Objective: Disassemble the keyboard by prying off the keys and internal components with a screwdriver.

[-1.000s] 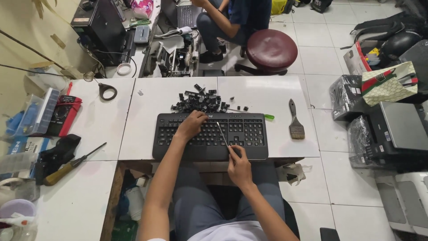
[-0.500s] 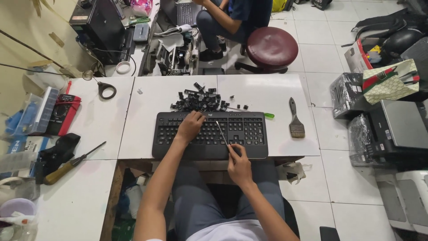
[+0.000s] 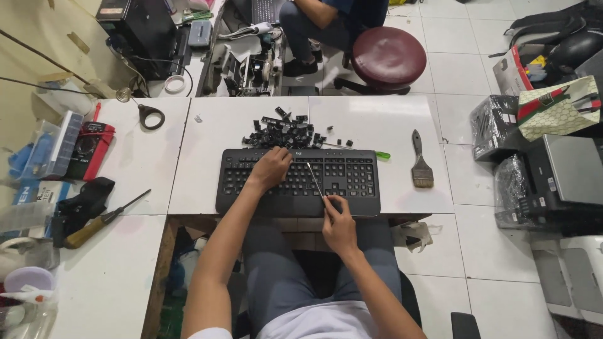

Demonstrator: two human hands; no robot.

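- At frame centre, on the white surface (image 3: 377, 125), the black keyboard (image 3: 298, 182) lies with its long axis left-right.
- Left hand (image 3: 271, 168) rests on the keys, fingers loosely bent.
- Right hand (image 3: 339, 216) pinches a thin metal tool (image 3: 315, 179) pointing toward the upper left.

A paintbrush (image 3: 421, 164) lies on the white table (image 3: 377, 125), a screwdriver (image 3: 100, 220) on the left bench, and a maroon stool (image 3: 387, 58) stands beyond.

Bright, even indoor light, soft faint shadows, sharp focus throughout, slight wide-angle bending at the edges
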